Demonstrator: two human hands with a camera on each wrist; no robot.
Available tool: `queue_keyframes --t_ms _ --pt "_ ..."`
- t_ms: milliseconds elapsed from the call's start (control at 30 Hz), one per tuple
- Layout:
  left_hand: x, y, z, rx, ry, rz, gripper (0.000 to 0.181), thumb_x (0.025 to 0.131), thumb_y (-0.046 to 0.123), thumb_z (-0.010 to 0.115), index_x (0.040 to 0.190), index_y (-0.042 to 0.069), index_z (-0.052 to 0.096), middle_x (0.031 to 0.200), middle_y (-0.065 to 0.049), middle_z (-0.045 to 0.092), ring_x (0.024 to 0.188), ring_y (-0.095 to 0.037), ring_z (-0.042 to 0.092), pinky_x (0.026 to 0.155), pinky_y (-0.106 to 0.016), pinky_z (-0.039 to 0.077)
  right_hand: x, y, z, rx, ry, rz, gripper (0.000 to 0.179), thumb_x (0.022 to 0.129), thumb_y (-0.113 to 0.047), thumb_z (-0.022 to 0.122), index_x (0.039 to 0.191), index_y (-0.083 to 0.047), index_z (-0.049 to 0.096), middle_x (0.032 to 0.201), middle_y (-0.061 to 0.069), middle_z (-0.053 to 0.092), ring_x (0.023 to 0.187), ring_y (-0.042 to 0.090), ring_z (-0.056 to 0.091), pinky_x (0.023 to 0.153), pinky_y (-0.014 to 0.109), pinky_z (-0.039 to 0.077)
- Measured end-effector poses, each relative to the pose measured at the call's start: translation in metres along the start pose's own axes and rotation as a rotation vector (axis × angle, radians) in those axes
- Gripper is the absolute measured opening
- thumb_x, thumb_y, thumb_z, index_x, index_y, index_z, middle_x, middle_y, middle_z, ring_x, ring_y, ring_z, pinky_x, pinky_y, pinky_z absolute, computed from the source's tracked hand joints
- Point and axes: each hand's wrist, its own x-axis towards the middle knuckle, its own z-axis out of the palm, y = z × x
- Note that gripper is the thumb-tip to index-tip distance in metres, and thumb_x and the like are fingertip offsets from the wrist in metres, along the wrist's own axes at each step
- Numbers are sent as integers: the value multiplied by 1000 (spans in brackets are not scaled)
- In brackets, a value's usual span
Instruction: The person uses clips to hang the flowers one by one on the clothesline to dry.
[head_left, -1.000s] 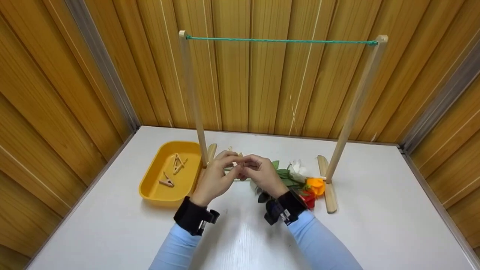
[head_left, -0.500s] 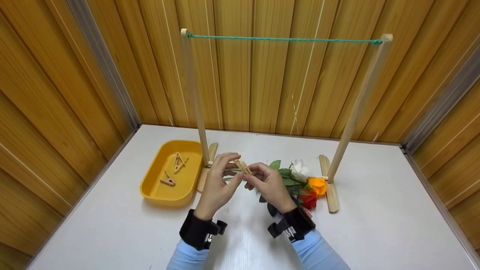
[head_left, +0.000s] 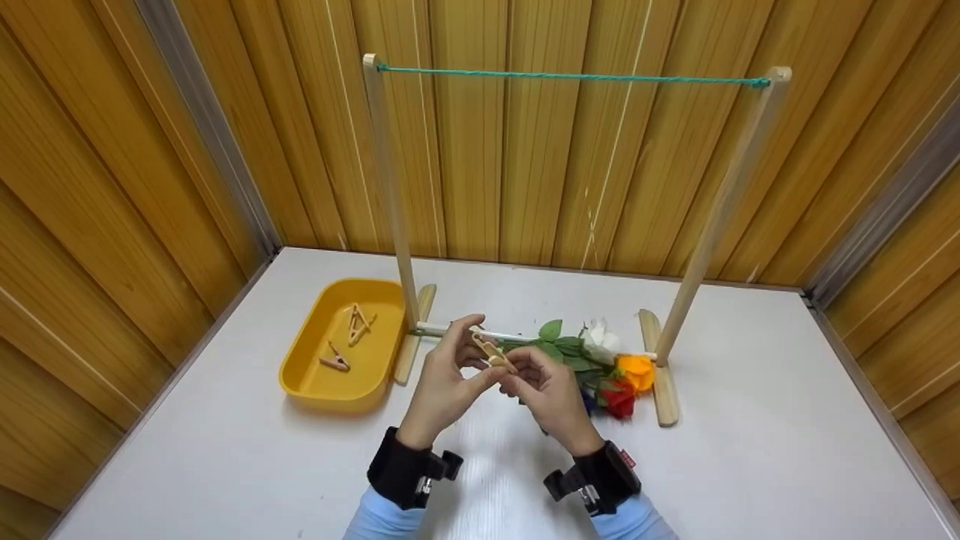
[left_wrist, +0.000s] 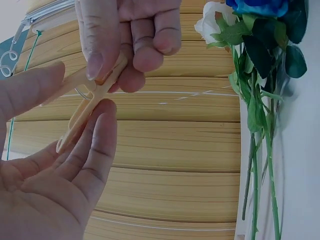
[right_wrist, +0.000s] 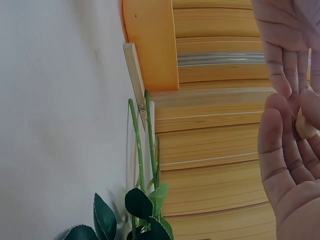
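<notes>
A light wooden clothespin [head_left: 493, 352] is held between both hands above the table, in front of the rack. My left hand [head_left: 442, 390] holds it between thumb and fingers; in the left wrist view the clothespin [left_wrist: 92, 105] lies slantwise across the fingers, its metal spring showing. My right hand [head_left: 553, 396] pinches its other end with thumb and fingertips. In the right wrist view only a small rounded end of the clothespin [right_wrist: 304, 126] shows between the fingers. Behind the right hand lie artificial roses: white [head_left: 600, 341], orange [head_left: 636, 373], red [head_left: 617, 397] and blue [left_wrist: 260, 6].
A yellow tray [head_left: 291, 386] with several clothespins [head_left: 335, 360] stands at the left. Two wooden posts [head_left: 394, 195] on flat feet carry a taut green string [head_left: 570, 76] across the back. A white bar [head_left: 506, 335] joins the posts low down, near the rose stems.
Both hands have come down and nearer with the clothespin, which is now in plainer sight. It has turned between the fingers. Tray and roses lie as before.
</notes>
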Motion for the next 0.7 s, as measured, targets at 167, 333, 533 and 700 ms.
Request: queue_keyframes --t_ms 167,333,533,700 --pt "-1 -1 0 -14 -8 -18 54 87 6 81 132 -6 54 108 -20 69 96 -28 73 83 -34 60 -3 3 -1 -24 0 -42 18 94 -4 74 110 1 69 93 12 74 77 16 72 67 30 61" --pt "-1 -3 0 -44 22 -18 45 86 4 81 123 -7 58 106 -19 71 93 -27 73 85 -33 60 -3 3 -3 -48 -7 -54 20 93 0 74 112 2 69 94 14 74 79 17 72 68 26 60" --pt "0 -2 -4 -55 64 -4 44 86 2 81 122 -6 57 105 -17 72 91 -26 74 84 -32 60 -1 6 -11 -55 -12 -35 19 93 2 72 112 3 70 95 16 74 83 20 72 73 24 60" --pt "1 0 -11 -35 113 -13 44 85 1 81 122 -5 57 105 -16 72 90 -25 74 82 -29 59 2 9 -26 -93 51 -29 15 93 4 72 107 1 74 96 14 74 84 19 71 76 20 57"
